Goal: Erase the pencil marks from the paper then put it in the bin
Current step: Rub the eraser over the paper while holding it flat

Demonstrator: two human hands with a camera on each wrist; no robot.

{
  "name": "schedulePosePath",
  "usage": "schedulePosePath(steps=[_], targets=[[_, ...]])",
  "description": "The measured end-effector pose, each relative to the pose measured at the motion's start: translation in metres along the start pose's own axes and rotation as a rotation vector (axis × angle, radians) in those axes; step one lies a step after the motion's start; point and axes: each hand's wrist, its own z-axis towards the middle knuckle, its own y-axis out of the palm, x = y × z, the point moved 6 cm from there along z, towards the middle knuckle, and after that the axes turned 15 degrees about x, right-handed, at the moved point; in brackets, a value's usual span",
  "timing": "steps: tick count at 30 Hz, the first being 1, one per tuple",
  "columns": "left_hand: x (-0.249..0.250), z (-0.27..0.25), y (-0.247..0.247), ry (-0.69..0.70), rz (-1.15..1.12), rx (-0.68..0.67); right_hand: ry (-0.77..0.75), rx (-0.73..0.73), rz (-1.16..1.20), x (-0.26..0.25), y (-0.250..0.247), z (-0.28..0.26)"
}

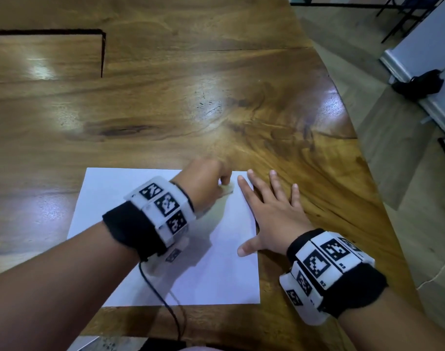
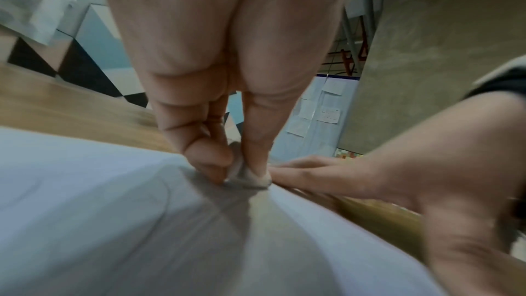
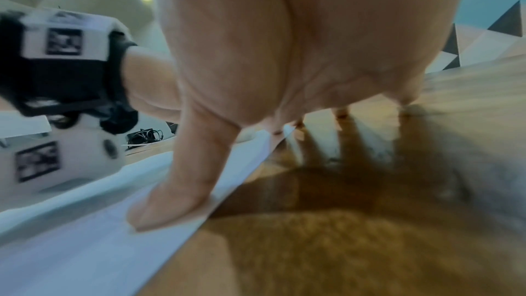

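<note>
Clearly the erasing step is underway: the left hand (image 1: 206, 183) is pinching a small white eraser (image 1: 227, 190) against the paper (image 1: 130, 198) lying on the table (image 1: 216, 110), while the right hand (image 1: 272, 214) is resting spread, pinning its right edge. Next, I judge, comes binning; no bin is showing.
</note>
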Motion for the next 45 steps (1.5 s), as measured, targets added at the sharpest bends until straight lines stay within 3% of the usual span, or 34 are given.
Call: schedulePosePath(steps=[3,14,23,29,32,35,37,39,42,45], targets=[[0.002,-0.035,0.006,0.084,0.003,-0.033,-0.007,0.017,0.026,0.000,0.000,0.001],[-0.002,-0.046,0.009,-0.004,0.006,0.017,-0.039,0.097,0.070,0.007,-0.003,-0.005],[0.008,-0.013,0.002,0.009,0.116,-0.221,-0.085,0.090,-0.032,0.003,-0.006,-0.002],[0.009,0.021,-0.002,-0.044,0.017,0.058,-0.092,0.068,-0.027,0.002,-0.004,-0.001],[0.013,0.000,0.010,0.033,0.009,0.029,-0.096,0.076,-0.018,0.003,-0.003,-0.001],[0.023,-0.045,0.019,0.204,-0.035,-0.116,-0.092,0.065,-0.005,0.004,-0.002,-0.001],[0.023,-0.060,0.023,0.248,-0.031,-0.204,-0.089,0.058,0.002,0.004,-0.002,-0.001],[0.020,-0.047,0.020,0.217,-0.011,-0.175,-0.090,0.051,0.003,0.003,-0.002,-0.001],[0.008,-0.008,0.007,0.053,-0.004,0.006,-0.089,0.045,-0.001,0.003,-0.002,0.000],[0.010,-0.015,0.012,0.102,0.008,-0.009,-0.089,0.038,-0.009,0.003,-0.002,0.000]])
